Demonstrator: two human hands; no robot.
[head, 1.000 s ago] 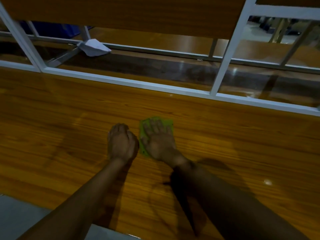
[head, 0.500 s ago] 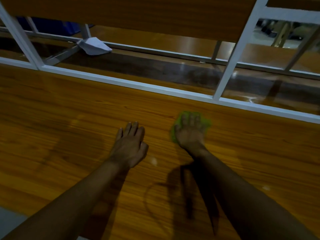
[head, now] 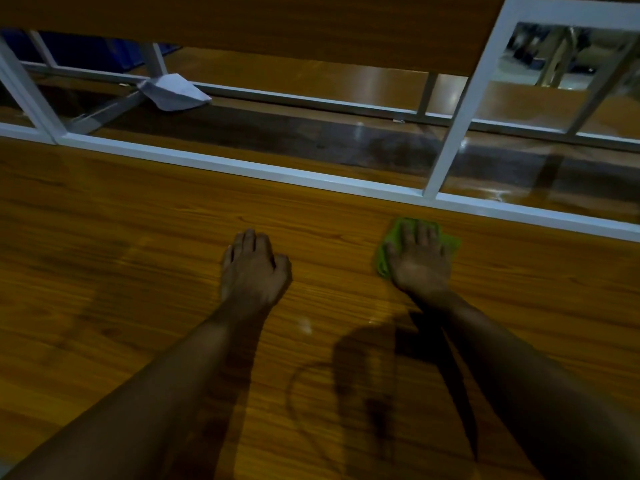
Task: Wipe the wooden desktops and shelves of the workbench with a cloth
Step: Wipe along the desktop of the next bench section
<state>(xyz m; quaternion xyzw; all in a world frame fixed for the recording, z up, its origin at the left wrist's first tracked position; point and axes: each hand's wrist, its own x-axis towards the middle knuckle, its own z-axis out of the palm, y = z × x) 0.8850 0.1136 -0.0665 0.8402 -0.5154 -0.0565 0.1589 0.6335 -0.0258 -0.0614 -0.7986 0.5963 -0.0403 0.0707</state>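
Note:
A wooden desktop (head: 121, 254) fills the lower part of the head view. My right hand (head: 420, 261) presses flat on a green cloth (head: 383, 252) right of centre, close to the white rail at the desktop's back edge. The cloth shows only at the hand's left, top and right. My left hand (head: 252, 271) rests palm down on the bare wood at centre, fingers together, holding nothing. A wooden shelf panel (head: 277, 22) hangs overhead at the top.
A white metal frame rail (head: 242, 168) runs along the desktop's back edge, with an upright post (head: 460, 126) at the right. Behind it a second wooden surface (head: 294, 140) carries a crumpled white cloth (head: 173, 91) at the back left.
My right hand has slid the green cloth to the right and toward the back rail. My left hand opened from a loose fist to lie flat and stayed near the centre.

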